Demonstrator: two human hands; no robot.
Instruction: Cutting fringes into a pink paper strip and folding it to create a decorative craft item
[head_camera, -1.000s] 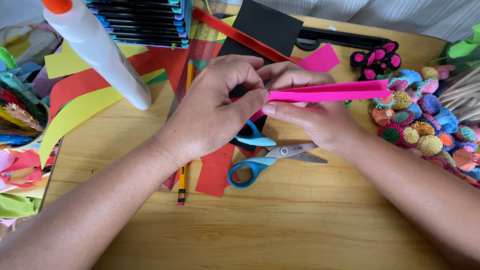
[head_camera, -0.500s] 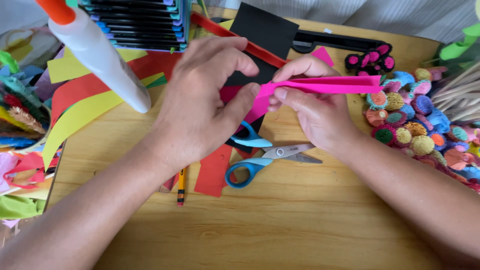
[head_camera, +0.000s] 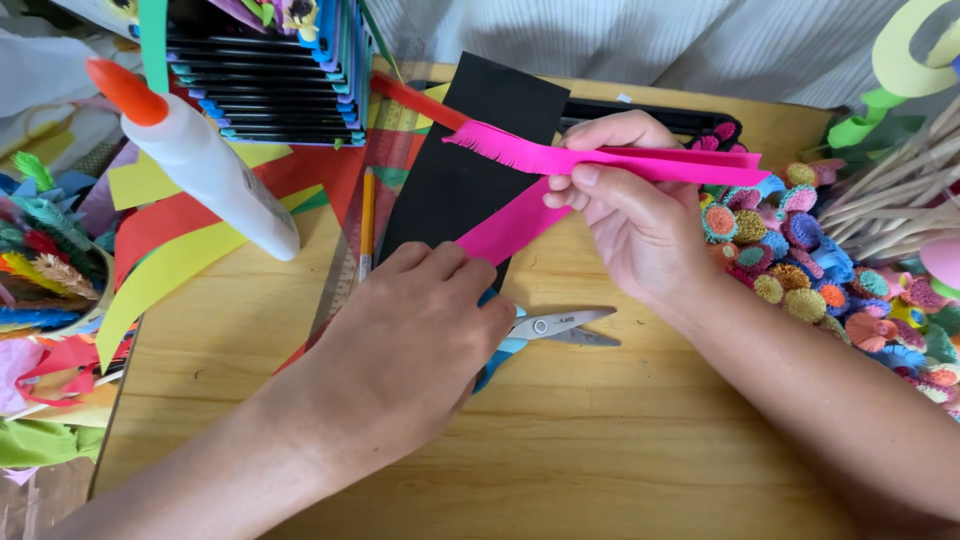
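- Paper strip (head_camera: 600, 160): pink, long and narrow, with a fine fringe cut along the upper edge near its left end. It appears folded back on itself, so that one leg runs level above the black sheet (head_camera: 470, 170) and the other slants down to the left.
- Position: the strip is held in the air over the wooden table (head_camera: 620, 440), with its right end near the heap of coiled paper flowers (head_camera: 800, 260).
- Right hand (head_camera: 630, 225): fingers are closed in a pinch on the strip near its middle, thumb on top.
- Left hand (head_camera: 410, 330): palm faces down with fingers curled, covering the handles of the blue scissors (head_camera: 550, 330) (whether it grips them cannot be told). Its fingertips lie at the lower end of the slanted leg.
- Handling judgement: the strip is very light, thin and limp. It likely creases at any hard pinch, and the fringe tears easily.
- Hold point: take the strip by the uncut lower margin or at the fold, never by the fringe.
- Surroundings: a white glue bottle (head_camera: 215, 170) with an orange cap lies tilted at the left, over loose red and yellow paper bands (head_camera: 170, 265). A pencil (head_camera: 367, 220) lies beside the black sheet.
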